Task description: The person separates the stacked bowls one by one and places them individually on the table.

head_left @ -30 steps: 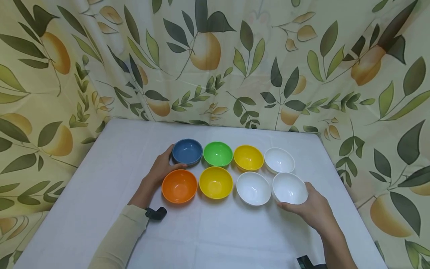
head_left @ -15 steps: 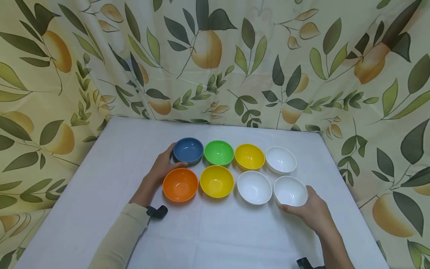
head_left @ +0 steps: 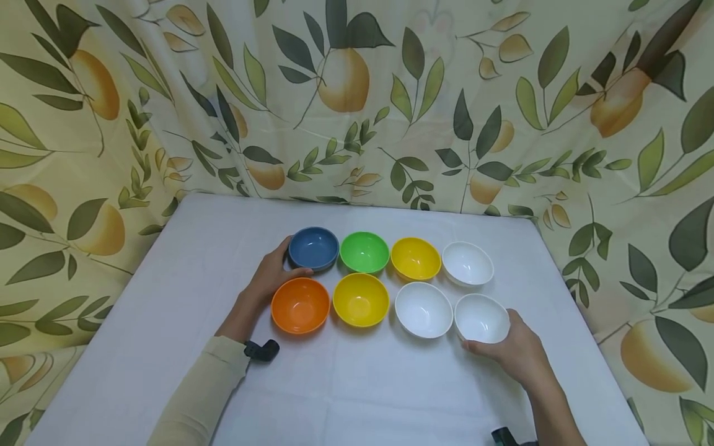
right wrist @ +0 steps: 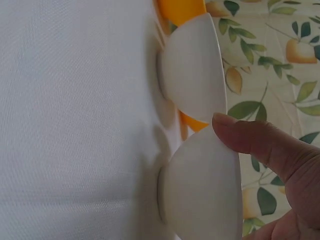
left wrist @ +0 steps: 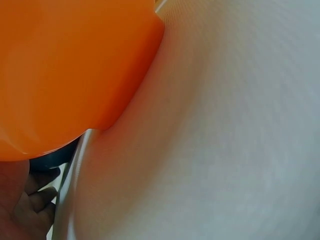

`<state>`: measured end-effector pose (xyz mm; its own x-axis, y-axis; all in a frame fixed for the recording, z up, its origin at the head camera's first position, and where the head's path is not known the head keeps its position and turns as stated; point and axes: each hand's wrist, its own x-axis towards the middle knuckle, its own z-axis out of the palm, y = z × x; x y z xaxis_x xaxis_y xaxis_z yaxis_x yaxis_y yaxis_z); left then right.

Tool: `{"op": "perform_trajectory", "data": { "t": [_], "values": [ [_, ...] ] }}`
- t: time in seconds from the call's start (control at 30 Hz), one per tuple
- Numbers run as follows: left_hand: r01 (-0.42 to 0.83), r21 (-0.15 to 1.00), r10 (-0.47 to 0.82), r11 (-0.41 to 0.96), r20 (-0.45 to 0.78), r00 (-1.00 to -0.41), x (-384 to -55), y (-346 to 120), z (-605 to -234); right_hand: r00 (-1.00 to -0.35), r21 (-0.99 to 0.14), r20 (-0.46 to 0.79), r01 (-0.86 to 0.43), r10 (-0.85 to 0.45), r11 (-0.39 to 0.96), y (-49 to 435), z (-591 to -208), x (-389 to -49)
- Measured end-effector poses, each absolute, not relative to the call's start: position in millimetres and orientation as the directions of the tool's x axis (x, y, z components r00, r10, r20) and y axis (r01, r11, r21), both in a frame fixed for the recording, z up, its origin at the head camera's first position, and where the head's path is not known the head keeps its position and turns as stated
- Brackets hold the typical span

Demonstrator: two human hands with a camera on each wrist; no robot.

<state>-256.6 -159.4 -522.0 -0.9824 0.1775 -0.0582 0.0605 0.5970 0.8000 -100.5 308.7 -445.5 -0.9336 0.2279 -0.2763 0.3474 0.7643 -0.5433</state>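
Observation:
Two rows of bowls stand on a white cloth. In the head view my left hand [head_left: 266,277] holds the blue bowl [head_left: 313,248] at the back left, fingers at its left side and thumb across its front. The orange bowl [head_left: 300,305] sits just in front of that thumb and fills much of the left wrist view. My right hand [head_left: 520,348] grips the front-right white bowl [head_left: 481,318] by its rim and side. In the right wrist view its thumb [right wrist: 245,135] lies on the rim; another white bowl [right wrist: 195,70] stands beside it.
Between the ends, the back row has a green bowl [head_left: 365,252] and a yellow bowl [head_left: 415,258], with a white bowl [head_left: 468,263] at its right end. A yellow bowl [head_left: 361,300] and a white bowl [head_left: 424,310] fill the front row's middle. A patterned curtain [head_left: 357,155] hangs behind.
My right hand has drawn its white bowl slightly toward me, widening the space to the white bowl behind. My left hand stays at the blue bowl, and the view has shifted a little.

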Motion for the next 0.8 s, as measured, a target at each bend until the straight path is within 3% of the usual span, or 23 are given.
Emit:
{"op": "perform_trajectory", "data": {
  "t": [0.8],
  "values": [
    [0.092,0.795,0.194,0.6,-0.033,-0.981,-257.3,-161.5,-523.9,-0.925,-0.52,-0.293,0.367,0.242,0.771,309.5,-448.1,-107.7]
  ]
}}
